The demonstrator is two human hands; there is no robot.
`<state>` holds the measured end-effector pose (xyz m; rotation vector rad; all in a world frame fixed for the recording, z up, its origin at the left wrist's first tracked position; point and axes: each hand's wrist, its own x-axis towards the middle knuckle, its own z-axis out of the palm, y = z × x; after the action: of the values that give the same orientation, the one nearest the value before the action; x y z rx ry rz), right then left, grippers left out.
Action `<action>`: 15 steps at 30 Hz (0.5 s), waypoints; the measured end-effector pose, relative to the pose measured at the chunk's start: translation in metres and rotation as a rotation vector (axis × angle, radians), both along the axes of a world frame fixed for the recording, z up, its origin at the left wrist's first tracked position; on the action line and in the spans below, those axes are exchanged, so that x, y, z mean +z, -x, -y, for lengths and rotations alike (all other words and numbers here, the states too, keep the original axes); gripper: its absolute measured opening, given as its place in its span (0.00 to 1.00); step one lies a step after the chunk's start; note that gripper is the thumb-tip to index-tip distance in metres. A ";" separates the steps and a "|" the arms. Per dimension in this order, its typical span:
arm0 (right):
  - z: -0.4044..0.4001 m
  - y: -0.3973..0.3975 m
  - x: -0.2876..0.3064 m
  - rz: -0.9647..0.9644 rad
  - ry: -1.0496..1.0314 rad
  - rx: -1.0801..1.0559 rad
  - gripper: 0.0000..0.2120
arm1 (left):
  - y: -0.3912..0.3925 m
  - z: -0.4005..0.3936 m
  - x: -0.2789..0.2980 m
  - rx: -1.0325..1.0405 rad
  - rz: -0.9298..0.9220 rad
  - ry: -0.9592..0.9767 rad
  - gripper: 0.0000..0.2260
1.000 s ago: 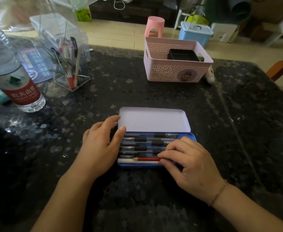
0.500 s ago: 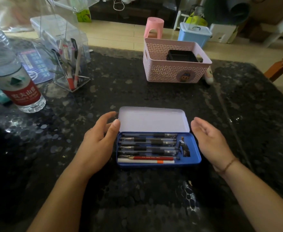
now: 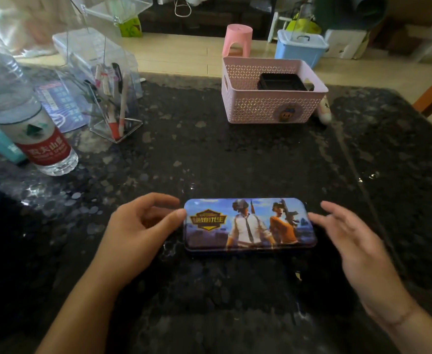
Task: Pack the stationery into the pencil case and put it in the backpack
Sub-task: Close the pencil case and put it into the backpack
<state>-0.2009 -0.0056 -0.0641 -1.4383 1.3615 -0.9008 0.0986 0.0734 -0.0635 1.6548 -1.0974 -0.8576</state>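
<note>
Tin pencil case (image 3: 250, 224) lies lid-down and closed on the dark stone table (image 3: 209, 159), right in front of us. Our left hand (image 3: 135, 236) has loosely curled fingers, thumb tip touching the case's left end; not a real grip. Our right hand (image 3: 350, 241) is spread and relaxed just beside the right end, holding nothing. No backpack in view. Risks as we see them: we can't tell if the lid is latched, so a one-ended lift could pop it and spill the pens; smooth tin on polished stone may slide away.
</note>
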 end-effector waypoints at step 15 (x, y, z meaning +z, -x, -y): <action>0.017 -0.027 -0.025 -0.908 -0.005 0.011 0.44 | 0.027 0.008 -0.011 0.030 0.757 -0.458 0.38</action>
<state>-0.1741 -0.0230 -0.0890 -1.9492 1.9791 -0.1956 0.0711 0.0650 -0.0743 2.4859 -1.4333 -0.4727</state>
